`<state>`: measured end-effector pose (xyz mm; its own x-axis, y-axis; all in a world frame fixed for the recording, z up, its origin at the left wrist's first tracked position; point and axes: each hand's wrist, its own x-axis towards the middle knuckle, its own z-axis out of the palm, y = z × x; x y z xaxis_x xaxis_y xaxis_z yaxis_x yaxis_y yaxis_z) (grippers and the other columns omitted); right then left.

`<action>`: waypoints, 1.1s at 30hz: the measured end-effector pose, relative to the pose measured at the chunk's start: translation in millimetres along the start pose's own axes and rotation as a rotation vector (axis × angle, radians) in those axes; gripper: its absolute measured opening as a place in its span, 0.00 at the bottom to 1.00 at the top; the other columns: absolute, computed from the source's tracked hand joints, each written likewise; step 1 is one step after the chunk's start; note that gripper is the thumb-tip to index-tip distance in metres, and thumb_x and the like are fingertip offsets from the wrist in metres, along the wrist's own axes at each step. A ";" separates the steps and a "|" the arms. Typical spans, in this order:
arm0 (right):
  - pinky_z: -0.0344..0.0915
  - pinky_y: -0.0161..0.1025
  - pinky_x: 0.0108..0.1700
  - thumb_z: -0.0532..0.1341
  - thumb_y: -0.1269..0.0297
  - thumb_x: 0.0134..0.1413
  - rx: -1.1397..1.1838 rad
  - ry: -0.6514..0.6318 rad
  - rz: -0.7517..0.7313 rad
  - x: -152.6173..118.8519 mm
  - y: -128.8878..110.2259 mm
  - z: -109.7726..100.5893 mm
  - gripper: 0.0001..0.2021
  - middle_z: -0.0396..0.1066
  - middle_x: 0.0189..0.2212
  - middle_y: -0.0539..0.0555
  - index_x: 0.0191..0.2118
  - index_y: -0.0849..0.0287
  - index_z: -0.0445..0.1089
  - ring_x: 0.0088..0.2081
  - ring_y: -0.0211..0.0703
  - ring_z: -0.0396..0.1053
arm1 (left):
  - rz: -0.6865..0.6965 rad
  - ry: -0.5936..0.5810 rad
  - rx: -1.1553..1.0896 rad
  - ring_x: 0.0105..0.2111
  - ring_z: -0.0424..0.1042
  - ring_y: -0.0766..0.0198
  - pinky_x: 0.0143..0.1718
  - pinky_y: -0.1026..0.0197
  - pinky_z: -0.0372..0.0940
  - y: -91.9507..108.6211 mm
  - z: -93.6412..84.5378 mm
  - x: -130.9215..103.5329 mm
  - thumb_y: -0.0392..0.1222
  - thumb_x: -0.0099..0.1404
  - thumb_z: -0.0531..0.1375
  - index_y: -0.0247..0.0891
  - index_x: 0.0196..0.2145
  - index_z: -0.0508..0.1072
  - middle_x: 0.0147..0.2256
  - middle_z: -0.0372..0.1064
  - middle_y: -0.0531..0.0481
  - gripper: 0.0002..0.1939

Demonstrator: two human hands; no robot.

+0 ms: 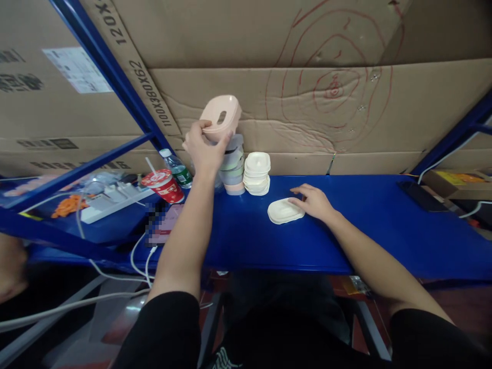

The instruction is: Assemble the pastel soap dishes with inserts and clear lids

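The white lid [280, 211] is being overhung at its right end by the right hand [315, 202], the nearer one, its long axis pointing sideways from the loosely curled fingers; whether it is being pinched cannot be told. Up and leftward, the pink box [229, 106] is being pinched by the left hand [205, 152].

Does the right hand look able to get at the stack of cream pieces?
Probably yes: bare blue tabletop separates the right hand from the stack, and the left hand holds the pink container off to one side.
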<state>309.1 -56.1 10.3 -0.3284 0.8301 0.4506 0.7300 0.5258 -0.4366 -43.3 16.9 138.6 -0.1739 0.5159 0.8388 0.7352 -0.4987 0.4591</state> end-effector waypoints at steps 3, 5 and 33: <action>0.73 0.44 0.39 0.62 0.35 0.66 0.274 0.194 0.098 5.8 10.1 -12.2 0.30 0.82 0.43 0.58 0.55 0.56 0.80 0.32 0.45 0.76 | 0.168 -0.106 -0.164 0.58 0.74 0.48 0.60 0.44 0.67 21.8 7.6 -37.6 0.64 0.60 0.74 0.40 0.53 0.74 0.55 0.76 0.44 0.34; 0.69 0.41 0.30 0.57 0.28 0.66 0.470 0.261 0.181 8.7 14.3 -18.3 0.36 0.81 0.42 0.58 0.57 0.56 0.78 0.27 0.41 0.73 | 0.269 -0.336 -0.311 0.56 0.76 0.48 0.59 0.46 0.70 30.2 20.1 -71.0 0.64 0.55 0.77 0.41 0.52 0.75 0.54 0.77 0.43 0.35; 0.67 0.37 0.34 0.60 0.65 0.67 0.070 -0.456 0.275 3.1 16.3 -6.6 0.17 0.80 0.26 0.50 0.59 0.62 0.72 0.29 0.45 0.78 | 0.202 -1.169 -0.245 0.63 0.74 0.43 0.66 0.42 0.67 0.9 59.7 -160.7 0.58 0.56 0.75 0.40 0.56 0.83 0.65 0.72 0.38 0.33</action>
<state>324.0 -46.2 9.7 -0.3689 0.9272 -0.0646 0.7890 0.2756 -0.5492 24.5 -24.9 -13.3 0.7198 0.6678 0.1895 0.5148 -0.6966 0.4997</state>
